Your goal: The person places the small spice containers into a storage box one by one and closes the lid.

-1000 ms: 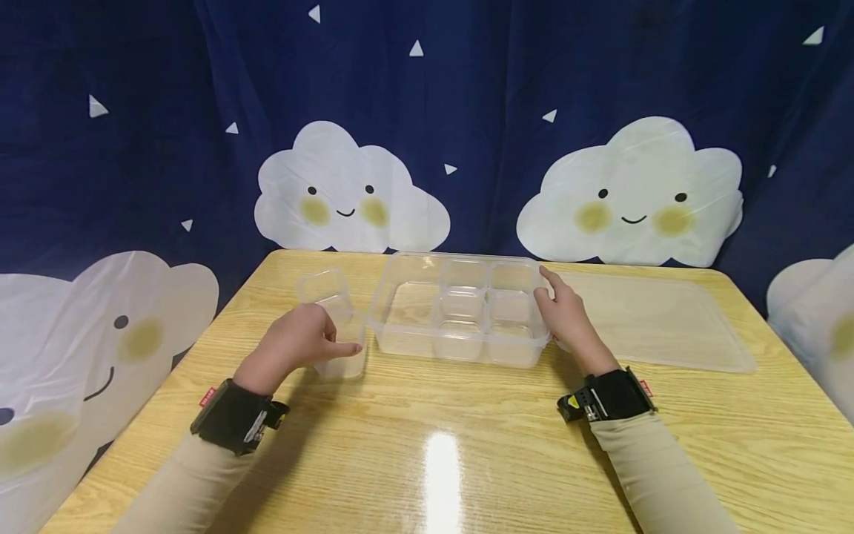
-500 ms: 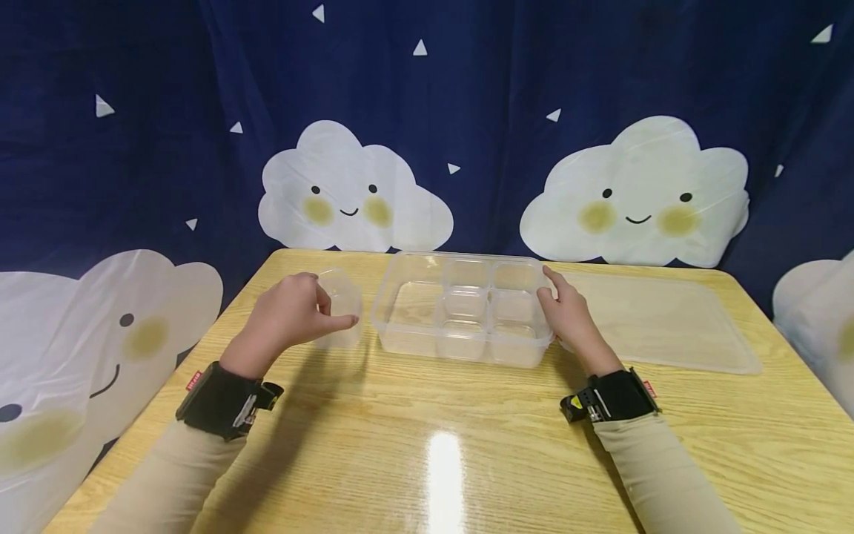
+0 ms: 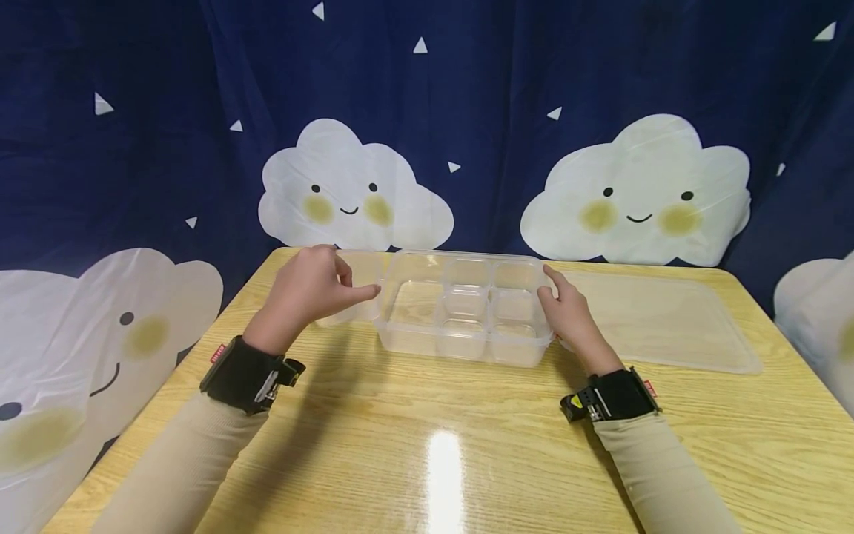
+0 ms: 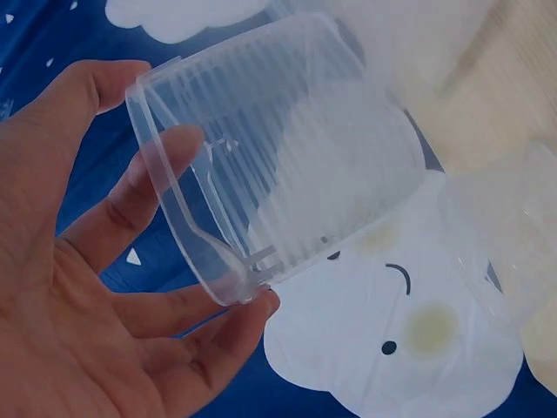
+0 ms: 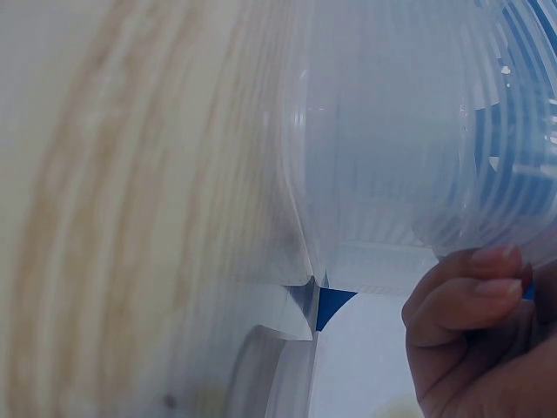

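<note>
My left hand (image 3: pixel 310 289) grips a small clear plastic container (image 4: pixel 296 165) by its rim, lifted above the table. Its ribbed walls show in the left wrist view, thumb at one end of the rim and fingers at the other. The container overlaps the left end of a large clear storage box (image 3: pixel 403 341); whether they touch I cannot tell. Several small square clear bins (image 3: pixel 460 341) fill that box's right part, and bare floor shows at its left. On the box's right wall, my right hand (image 3: pixel 567 315) holds the edge with bent fingers.
A flat translucent lid (image 3: pixel 660 326) lies on the wooden table (image 3: pixel 373 445) to the right of the box. Behind the table hangs a dark blue curtain (image 3: pixel 487 119) with smiling clouds.
My left hand has lifted the small container off the table and carried it away from me, then right, to the large box's left end. The right hand has stayed at the box.
</note>
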The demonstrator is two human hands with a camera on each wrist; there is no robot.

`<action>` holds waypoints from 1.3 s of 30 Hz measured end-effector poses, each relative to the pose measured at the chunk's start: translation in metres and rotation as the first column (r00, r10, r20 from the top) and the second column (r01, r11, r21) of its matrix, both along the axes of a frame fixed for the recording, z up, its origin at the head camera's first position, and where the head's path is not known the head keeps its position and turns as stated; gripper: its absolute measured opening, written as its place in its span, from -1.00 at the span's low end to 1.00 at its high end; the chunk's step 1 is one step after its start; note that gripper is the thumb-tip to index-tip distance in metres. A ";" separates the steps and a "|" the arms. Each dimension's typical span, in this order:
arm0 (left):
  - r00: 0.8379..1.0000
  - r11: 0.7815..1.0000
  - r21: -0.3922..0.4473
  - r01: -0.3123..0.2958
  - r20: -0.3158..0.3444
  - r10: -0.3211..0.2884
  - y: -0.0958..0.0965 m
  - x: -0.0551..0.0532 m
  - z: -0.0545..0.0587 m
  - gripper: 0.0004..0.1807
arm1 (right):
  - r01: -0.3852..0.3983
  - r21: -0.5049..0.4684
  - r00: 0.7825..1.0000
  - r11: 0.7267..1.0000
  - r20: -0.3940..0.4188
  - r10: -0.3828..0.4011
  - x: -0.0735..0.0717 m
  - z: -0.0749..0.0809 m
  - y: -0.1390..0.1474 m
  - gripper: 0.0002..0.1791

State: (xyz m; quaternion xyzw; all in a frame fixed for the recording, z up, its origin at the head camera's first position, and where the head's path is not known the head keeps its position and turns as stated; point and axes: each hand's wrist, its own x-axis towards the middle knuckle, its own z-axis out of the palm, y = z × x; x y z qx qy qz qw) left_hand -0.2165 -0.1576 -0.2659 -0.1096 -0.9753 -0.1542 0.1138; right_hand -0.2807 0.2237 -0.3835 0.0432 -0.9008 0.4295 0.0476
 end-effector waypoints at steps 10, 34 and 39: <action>1.000 0.999 0.029 0.023 -0.007 -0.023 0.024 -0.012 0.000 -0.39 | -0.009 0.002 1.000 1.000 0.011 0.009 0.000 0.001 0.002 -0.34; 0.997 0.996 -0.060 0.072 0.044 -0.069 0.068 -0.035 -0.031 -0.39 | -0.003 -0.016 1.000 1.000 0.012 0.003 0.000 -0.001 0.001 -0.33; 0.995 0.994 -0.074 0.076 0.073 -0.071 0.069 -0.036 -0.037 -0.38 | -0.001 -0.019 1.000 1.000 0.019 0.001 -0.001 -0.001 0.002 -0.33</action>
